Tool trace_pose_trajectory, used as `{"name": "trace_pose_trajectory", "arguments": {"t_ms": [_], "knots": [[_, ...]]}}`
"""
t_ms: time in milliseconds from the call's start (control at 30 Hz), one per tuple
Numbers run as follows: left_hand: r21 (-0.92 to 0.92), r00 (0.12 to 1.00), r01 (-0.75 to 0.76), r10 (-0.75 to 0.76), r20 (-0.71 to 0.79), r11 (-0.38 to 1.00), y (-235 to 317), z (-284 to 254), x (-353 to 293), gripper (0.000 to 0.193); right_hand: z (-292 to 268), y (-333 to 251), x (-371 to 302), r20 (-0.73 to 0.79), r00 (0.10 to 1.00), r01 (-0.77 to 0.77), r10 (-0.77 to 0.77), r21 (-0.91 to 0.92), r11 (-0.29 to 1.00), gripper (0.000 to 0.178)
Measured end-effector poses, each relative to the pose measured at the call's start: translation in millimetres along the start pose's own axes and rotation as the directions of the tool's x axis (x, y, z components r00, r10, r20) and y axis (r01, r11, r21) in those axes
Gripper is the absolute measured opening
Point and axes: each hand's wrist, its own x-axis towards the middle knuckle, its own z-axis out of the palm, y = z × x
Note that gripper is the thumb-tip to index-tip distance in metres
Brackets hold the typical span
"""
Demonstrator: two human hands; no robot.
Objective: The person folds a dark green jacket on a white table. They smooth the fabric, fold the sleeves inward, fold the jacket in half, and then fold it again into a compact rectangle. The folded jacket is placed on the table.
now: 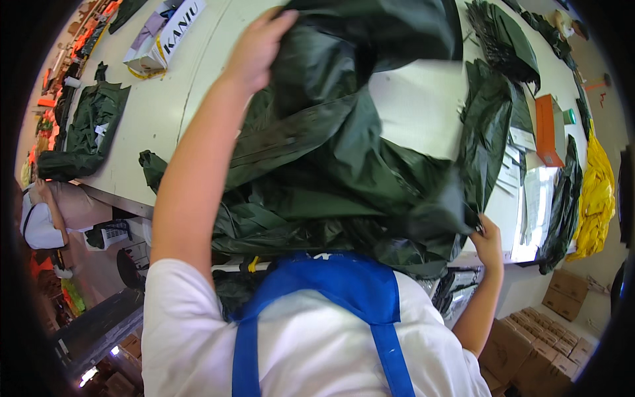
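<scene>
My left fingers [282, 24] grip the dark green, shiny-coated fabric garment [311, 182], its far part raised | right fingers [488, 231] pinch dark thin fabric [471, 216], perhaps its hem; blur hides which layer | garment sprawls across the flat white surface [162, 109] | partly spread, creases left unsmoothed

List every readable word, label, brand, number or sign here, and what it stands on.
White box: large dark letters, legible but not copied here.
Blue apron: white mark at its top, too small to read.
White tag on the green garment at left: too small to read.
Red marks, far right: too small to read.
</scene>
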Motion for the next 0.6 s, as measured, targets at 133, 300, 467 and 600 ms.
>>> {"name": "trace_pose_trajectory", "arguments": {"t_ms": [133, 300, 467, 600], "knots": [[-0.286, 0.964, 0.264, -0.254, 0.074, 0.921, -5.4, -39.2, -113.9, 0.039, -46.2, 32.1, 0.2, -0.161, 0.983, 0.079, -0.086, -0.047, 0.996, 0.040], [0.575, 0.797, 0.240, -0.497, 0.344, 0.782, -153.2, -38.6, -260.2, 0.051, 24.8, -130.2, 44.4, -0.116, 0.912, 0.407, -0.393, 0.362, 0.839, 0.053], [0.624, 0.845, 0.162, -0.434, 0.313, 0.765, -163.2, -9.2, -278.2, 0.050, 169.4, -205.0, 39.4, 0.334, 0.778, 0.543, -0.532, 0.067, 0.837, 0.059], [0.729, 0.759, 0.264, -0.602, 0.247, 0.632, -184.1, -43.8, -322.3, 0.054, 183.0, -203.2, 23.8, 0.241, 0.649, 0.739, -0.722, 0.027, 0.673, 0.034]]}}
